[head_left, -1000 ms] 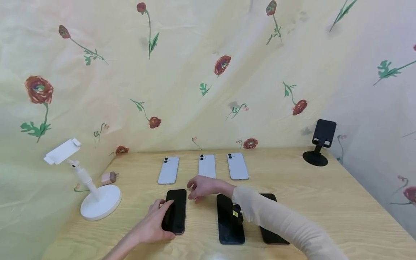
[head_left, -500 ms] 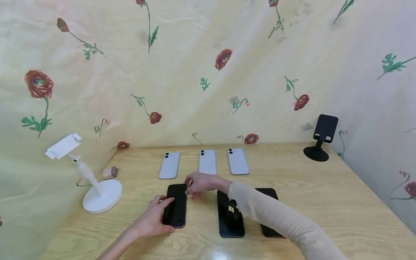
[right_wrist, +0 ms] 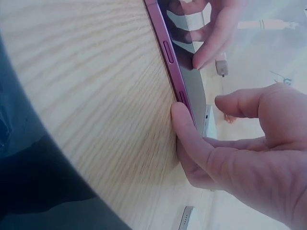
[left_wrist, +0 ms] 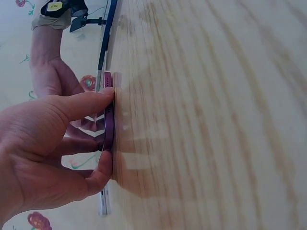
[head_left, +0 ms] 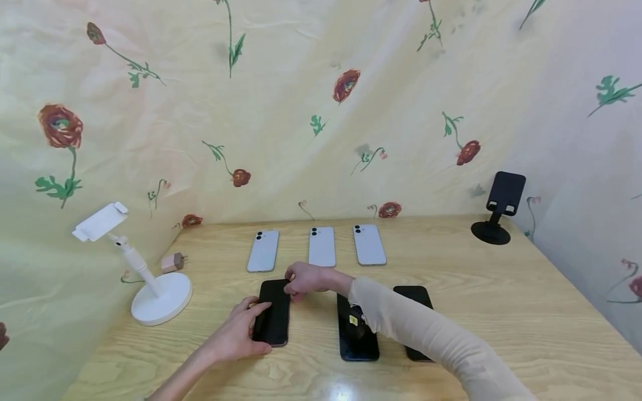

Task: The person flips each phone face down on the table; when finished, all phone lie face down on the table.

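left hand (head_left: 238,336) grips phone's lower-left corner, thumb and fingers round it | black phone (head_left: 276,324) immediately right of that grip, lower frame left of centre, long axis near-vertical | right hand (head_left: 310,278) touches upper-right edge, thumb off; equally near

The right hand (right_wrist: 254,153) touches the purple edge of a phone (right_wrist: 173,67) with one fingertip, thumb apart. The left hand (right_wrist: 221,31) is mirrored in its dark screen. Pale wood grain streaks the desk (right_wrist: 96,91).
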{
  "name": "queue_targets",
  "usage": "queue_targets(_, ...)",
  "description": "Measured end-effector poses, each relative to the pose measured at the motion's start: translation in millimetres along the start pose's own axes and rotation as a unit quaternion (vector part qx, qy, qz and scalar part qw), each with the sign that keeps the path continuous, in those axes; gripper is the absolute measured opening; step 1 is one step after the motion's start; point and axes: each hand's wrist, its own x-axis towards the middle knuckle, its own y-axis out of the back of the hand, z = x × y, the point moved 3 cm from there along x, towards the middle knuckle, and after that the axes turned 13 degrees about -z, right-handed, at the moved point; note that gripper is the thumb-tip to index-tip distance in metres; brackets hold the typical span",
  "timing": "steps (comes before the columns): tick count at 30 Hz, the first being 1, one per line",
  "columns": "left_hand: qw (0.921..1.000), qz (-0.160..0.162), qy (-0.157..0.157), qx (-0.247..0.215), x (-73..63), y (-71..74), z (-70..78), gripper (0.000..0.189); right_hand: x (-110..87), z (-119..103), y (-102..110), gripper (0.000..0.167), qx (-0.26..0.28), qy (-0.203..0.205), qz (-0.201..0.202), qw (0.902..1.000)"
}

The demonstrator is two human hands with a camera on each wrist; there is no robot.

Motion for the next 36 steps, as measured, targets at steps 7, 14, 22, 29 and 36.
queue_targets(7,0.9999,0.009,-0.001,0.008,-0.4,0.1,-1.8,0.083,1.1,-5.0,-4.3,0.027,0.015,0.010,0.038,0.9991)
queue_targets(14,0.9999,0.011,0.002,0.006,-1.2,-0.2,-3.0,0.083,3.8,-5.5,-7.5,0.023,0.045,-0.005,0.058,0.9973)
queue_targets(22,0.9999,0.005,0.010,0.003,1.2,0.8,-3.2,0.081,2.9,-4.3,-6.8,0.033,0.082,-0.023,0.070,0.9939)
queue_targets(29,0.9999,-0.002,0.003,0.012,1.2,1.8,-1.1,0.080,1.6,-2.6,-7.4,0.032,0.114,-0.016,0.075,0.9905)
queue_targets(36,0.9999,-0.008,0.008,0.005,0.1,0.8,-1.7,0.080,0.7,-2.6,-10.1,0.030,0.110,-0.024,0.090,0.9896)
